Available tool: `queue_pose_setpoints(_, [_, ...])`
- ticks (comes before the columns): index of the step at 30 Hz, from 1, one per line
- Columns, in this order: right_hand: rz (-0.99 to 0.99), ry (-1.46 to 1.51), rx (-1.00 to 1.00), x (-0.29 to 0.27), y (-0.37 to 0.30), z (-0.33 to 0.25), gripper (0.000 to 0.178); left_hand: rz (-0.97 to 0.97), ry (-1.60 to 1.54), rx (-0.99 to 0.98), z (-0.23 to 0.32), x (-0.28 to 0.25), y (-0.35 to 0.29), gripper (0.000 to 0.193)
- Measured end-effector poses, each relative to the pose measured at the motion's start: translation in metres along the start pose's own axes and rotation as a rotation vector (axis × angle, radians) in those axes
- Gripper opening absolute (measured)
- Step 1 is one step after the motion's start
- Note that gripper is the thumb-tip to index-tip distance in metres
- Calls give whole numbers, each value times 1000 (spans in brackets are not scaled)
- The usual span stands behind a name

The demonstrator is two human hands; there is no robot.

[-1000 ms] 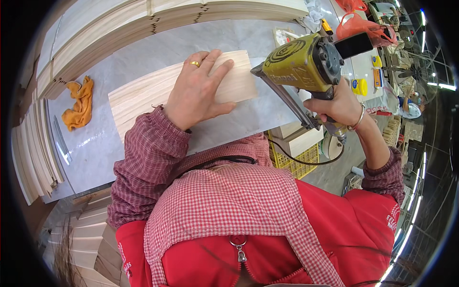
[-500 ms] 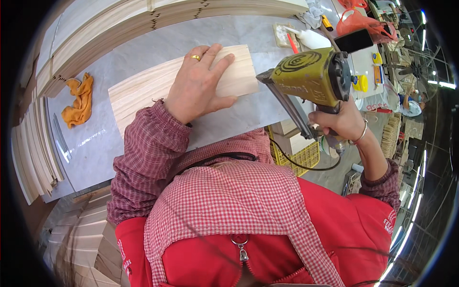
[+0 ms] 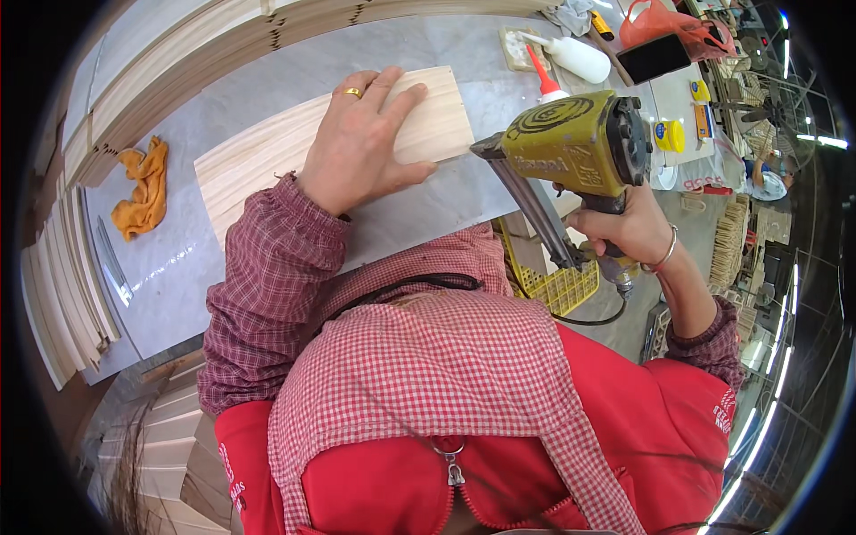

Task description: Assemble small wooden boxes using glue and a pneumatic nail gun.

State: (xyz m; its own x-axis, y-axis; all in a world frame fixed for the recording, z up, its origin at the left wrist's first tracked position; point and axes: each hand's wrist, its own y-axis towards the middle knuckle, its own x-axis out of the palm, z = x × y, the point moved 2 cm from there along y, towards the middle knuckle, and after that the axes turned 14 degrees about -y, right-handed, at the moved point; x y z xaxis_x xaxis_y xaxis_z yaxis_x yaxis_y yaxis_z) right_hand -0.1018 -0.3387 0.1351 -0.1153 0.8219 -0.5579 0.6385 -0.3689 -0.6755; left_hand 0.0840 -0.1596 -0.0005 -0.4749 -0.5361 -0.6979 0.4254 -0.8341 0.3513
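Observation:
My left hand (image 3: 364, 143) lies spread and flat on a pale wooden board (image 3: 437, 107), pressing it to the grey tabletop. A gold ring is on one of its fingers. My right hand (image 3: 624, 223) is wrapped round the handle of a yellow-green air nail gun (image 3: 557, 143). The tool's dark nose meets the board's right end at the near corner; whether it touches cannot be made out. A long magazine slants down from the nose toward my right hand. The fingertips behind the handle are partly hidden.
Stacked boards (image 3: 214, 58) line the far side; more stand at left beside an orange cloth (image 3: 143, 187). Far right are a white squeeze bottle (image 3: 580, 58), a red-tipped bottle (image 3: 544, 76), a black phone (image 3: 654, 59) and a yellow jar (image 3: 669, 136). A yellow crate (image 3: 571, 287) sits below the table edge.
The nail gun's nose has shifted along the board's right end to its near corner. My left hand keeps its place on the board. The whole view has shifted slightly.

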Motion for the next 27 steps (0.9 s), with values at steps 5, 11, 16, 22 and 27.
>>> queue_pose_setpoints(5, [27, -12, 1, 4, -6, 1, 27, -10, 7, 4, 3, 0, -1, 72])
queue_pose_setpoints(11, [40, -44, 16, 7, -6, -3, 28, -19, -7, 37, 1, -6, -6, 73])
queue_pose_setpoints(16, [34, 11, 11, 6, -4, -4, 30, -55, 55, 47, -22, -46, -40, 76])
queue_pose_setpoints(22, [43, 37, 1, 7, 0, -6, 30, -170, 106, -201, -38, -100, -80, 89])
queue_pose_setpoints(27, [63, 60, 7, 20, -1, -20, 29, -126, 135, -167, -46, -100, -86, 83])
